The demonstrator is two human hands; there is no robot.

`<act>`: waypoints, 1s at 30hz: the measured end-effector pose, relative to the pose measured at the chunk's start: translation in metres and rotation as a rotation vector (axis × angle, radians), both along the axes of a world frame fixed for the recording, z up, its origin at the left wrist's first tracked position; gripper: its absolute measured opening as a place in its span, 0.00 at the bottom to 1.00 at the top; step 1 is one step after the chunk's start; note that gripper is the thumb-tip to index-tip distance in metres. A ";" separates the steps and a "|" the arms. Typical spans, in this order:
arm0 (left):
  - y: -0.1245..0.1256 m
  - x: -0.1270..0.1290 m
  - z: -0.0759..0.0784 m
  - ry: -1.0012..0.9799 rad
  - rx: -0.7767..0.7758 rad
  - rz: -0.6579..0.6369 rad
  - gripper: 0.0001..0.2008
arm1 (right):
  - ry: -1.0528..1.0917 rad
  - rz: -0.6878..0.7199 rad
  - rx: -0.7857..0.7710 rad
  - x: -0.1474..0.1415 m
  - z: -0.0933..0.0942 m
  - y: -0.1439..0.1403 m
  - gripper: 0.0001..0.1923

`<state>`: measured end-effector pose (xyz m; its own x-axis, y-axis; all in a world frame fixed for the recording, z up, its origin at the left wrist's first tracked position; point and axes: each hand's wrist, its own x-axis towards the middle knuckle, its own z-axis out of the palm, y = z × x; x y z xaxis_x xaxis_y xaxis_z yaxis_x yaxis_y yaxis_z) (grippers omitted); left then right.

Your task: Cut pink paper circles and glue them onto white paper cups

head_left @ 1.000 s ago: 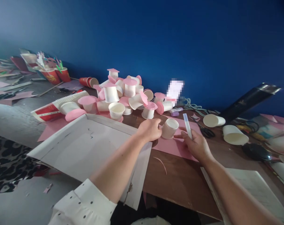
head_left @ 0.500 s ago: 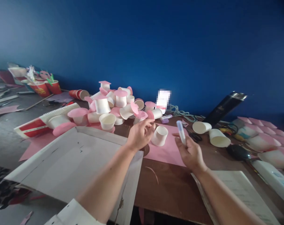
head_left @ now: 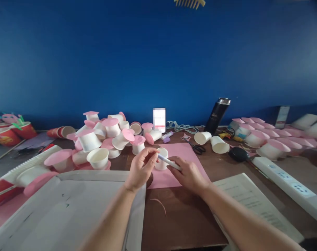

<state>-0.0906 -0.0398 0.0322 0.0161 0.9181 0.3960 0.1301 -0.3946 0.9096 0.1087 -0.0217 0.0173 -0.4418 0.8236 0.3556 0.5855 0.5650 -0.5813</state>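
A white pen with a pale lavender end (head_left: 169,161) lies slantwise between my two hands. My right hand (head_left: 188,174) is closed around its white body. The thumb and fingers of my left hand (head_left: 142,167) pinch together at the lavender end. Just behind the pen, a white paper cup (head_left: 163,153) stands upside down, partly hidden by the pen and my fingers. Under the cup lies a sheet of pink paper (head_left: 184,150) on the brown table (head_left: 174,216).
At left are a heap of white cups with pink tops (head_left: 89,139) and a white box lid (head_left: 95,205). Scissors (head_left: 198,149), two tipped cups (head_left: 219,144), a black flask (head_left: 217,116), a power strip (head_left: 284,174) and a printed booklet (head_left: 242,195) lie right.
My hands have come together; the left now pinches the pen's lavender end. The pen has tilted from near upright to nearly flat. The view has turned to the right.
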 end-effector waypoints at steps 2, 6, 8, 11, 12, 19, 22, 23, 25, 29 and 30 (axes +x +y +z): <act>0.003 -0.001 -0.001 -0.065 -0.053 0.024 0.11 | 0.206 -0.004 -0.094 0.000 0.003 0.002 0.15; 0.006 -0.002 -0.001 -0.174 -0.124 0.067 0.13 | 0.661 0.072 -0.344 0.004 0.006 0.007 0.19; 0.004 -0.001 0.000 -0.133 -0.136 0.029 0.12 | 0.844 0.124 -0.446 0.006 0.004 0.009 0.17; -0.002 0.004 0.002 0.031 -0.121 -0.026 0.12 | 0.998 0.167 -0.531 0.007 0.001 0.011 0.13; -0.004 0.006 0.002 0.100 -0.105 -0.044 0.11 | 1.038 0.187 -0.557 0.007 0.000 0.010 0.13; -0.010 0.022 0.004 0.539 -0.073 -0.156 0.13 | 0.877 0.215 -0.578 0.004 0.008 0.003 0.16; -0.010 0.024 0.003 0.730 -0.110 -0.164 0.17 | 0.774 0.168 -0.536 0.003 0.011 0.000 0.20; -0.010 0.025 0.003 0.776 -0.103 -0.174 0.17 | 0.757 0.147 -0.525 0.002 0.012 -0.001 0.21; -0.010 0.025 0.002 0.844 -0.055 -0.184 0.19 | 0.745 0.117 -0.524 -0.001 0.013 -0.003 0.22; -0.010 0.023 0.001 0.934 0.004 -0.158 0.19 | 0.801 0.095 -0.590 -0.004 0.014 -0.001 0.21; -0.010 0.022 0.002 0.939 0.008 -0.157 0.19 | 0.849 0.072 -0.609 -0.002 0.015 0.002 0.20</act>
